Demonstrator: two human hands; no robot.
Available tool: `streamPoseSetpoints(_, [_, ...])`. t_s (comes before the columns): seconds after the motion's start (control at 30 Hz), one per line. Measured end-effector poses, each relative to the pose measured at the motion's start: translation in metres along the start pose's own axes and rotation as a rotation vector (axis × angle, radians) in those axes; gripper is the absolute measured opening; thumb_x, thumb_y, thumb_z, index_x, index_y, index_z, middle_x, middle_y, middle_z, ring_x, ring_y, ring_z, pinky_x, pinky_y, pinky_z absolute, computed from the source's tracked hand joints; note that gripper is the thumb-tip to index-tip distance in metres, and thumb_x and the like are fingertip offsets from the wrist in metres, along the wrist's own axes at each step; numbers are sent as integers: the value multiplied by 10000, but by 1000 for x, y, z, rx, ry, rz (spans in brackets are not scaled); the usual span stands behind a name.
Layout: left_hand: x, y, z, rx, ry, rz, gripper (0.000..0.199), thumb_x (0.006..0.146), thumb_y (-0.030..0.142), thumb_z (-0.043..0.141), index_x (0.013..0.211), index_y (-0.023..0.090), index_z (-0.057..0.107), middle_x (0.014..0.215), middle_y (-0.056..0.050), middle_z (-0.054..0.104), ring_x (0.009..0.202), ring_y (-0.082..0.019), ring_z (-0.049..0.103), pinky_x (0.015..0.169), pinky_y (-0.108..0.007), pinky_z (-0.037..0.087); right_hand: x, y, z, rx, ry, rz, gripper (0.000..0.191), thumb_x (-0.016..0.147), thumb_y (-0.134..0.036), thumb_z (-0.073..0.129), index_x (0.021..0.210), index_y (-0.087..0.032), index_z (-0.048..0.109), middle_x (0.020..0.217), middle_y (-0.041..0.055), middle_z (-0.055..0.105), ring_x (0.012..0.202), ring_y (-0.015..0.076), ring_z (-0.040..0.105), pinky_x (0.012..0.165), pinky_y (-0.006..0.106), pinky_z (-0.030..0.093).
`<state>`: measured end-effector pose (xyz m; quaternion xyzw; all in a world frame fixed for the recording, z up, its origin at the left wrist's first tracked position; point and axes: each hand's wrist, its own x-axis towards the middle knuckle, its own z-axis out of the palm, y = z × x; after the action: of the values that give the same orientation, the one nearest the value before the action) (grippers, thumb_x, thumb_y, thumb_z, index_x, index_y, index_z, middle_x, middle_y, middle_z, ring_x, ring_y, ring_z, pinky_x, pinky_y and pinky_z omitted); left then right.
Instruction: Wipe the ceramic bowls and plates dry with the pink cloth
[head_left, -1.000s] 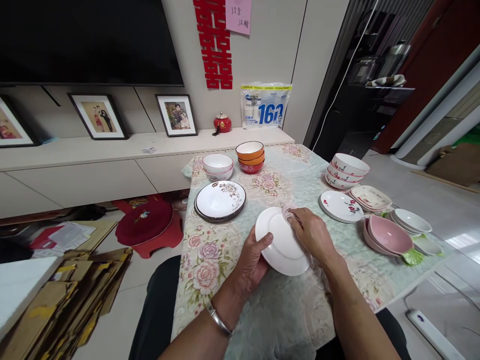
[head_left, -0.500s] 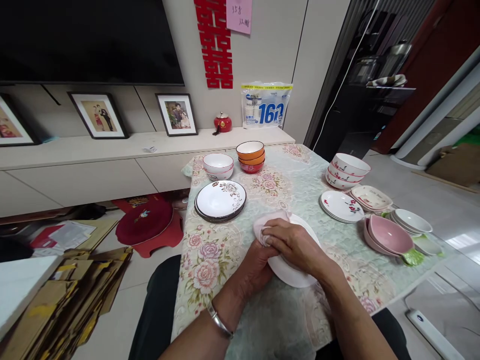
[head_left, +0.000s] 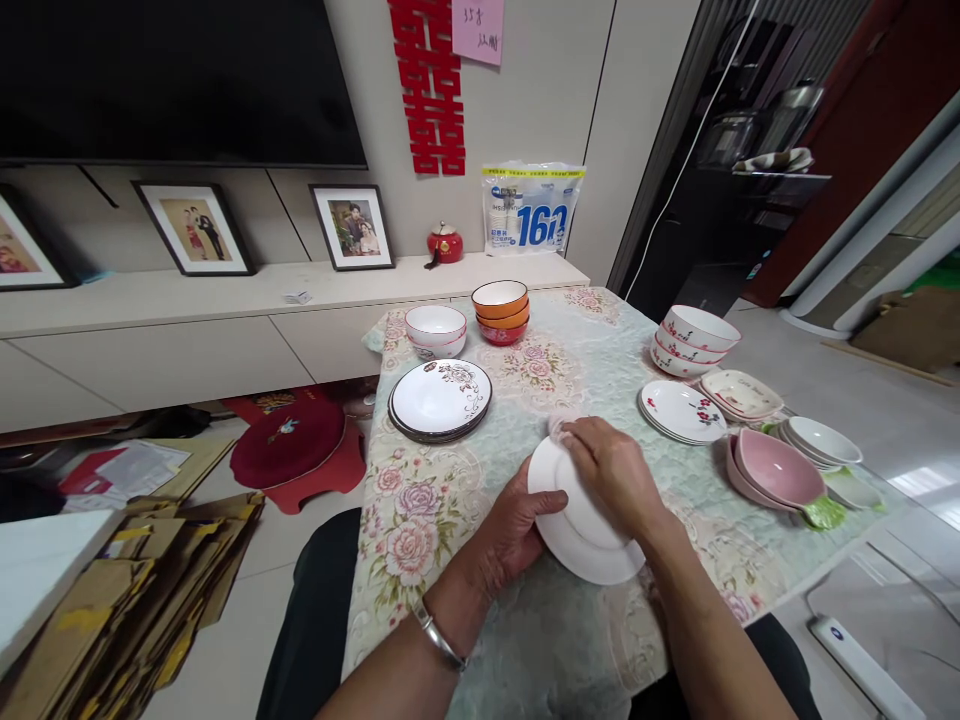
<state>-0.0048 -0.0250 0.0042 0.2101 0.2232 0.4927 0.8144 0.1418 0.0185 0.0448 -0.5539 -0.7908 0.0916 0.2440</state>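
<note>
A plain white plate [head_left: 577, 515] is tilted above the near part of the flowered tablecloth. My left hand [head_left: 523, 522] grips its left edge, thumb on top of the plate. At the plate's far edge, my right hand [head_left: 611, 465] holds a pale pink cloth [head_left: 559, 428], most of it hidden under the fingers. Left of the plate lies a stack of white plates with brown floral print [head_left: 441, 397]. Small white plates with red flowers [head_left: 682, 412] are to the right.
White bowls [head_left: 436, 328] and orange and red bowls [head_left: 501, 310] stand at the back. On the right are patterned bowls [head_left: 694, 340], pink leaf-shaped bowls [head_left: 780, 470] and green-edged dishes [head_left: 825, 442]. A red stool [head_left: 292, 445] stands left of the table [head_left: 540, 660].
The cloth and my right hand have moved from the plate's left side to its far edge. My left hand has moved from the cloth to the plate's left edge, and more of the plate shows.
</note>
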Motion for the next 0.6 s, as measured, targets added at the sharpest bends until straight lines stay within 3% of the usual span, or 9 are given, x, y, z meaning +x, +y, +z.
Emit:
streamPoseSetpoints(0.1, [0,-1,0,22,25,-4,538,613,33,740,1120,178,628,966,-77,734,947,-273,675,884,-392,470,-3,-19,1,152,-152,-241,231,963,-218,498,1077,-228,699,1137,51,684,1042,189,629,897,294,474])
streamPoseSetpoints(0.17, [0,0,0,31,28,2,477,617,30,731,1065,167,640,936,-72,735,927,-266,680,869,-377,472,-3,-23,0,187,-187,-270,224,964,-222,502,1060,-238,704,1146,40,683,1060,180,621,906,284,465])
streamPoseSetpoints(0.4, [2,2,1,7,128,81,731,618,87,781,1308,155,549,1092,-125,723,1022,-290,651,902,-393,475,4,18,1,-93,-44,162,288,983,-293,448,1065,-193,705,1038,96,700,960,215,646,838,307,436])
streamPoseSetpoints(0.6, [0,2,5,-27,147,131,908,579,103,820,1406,209,462,1174,-122,702,1084,-305,631,951,-422,461,5,23,4,-243,-14,254,302,983,-305,426,1030,-194,703,966,107,695,890,230,660,741,300,433])
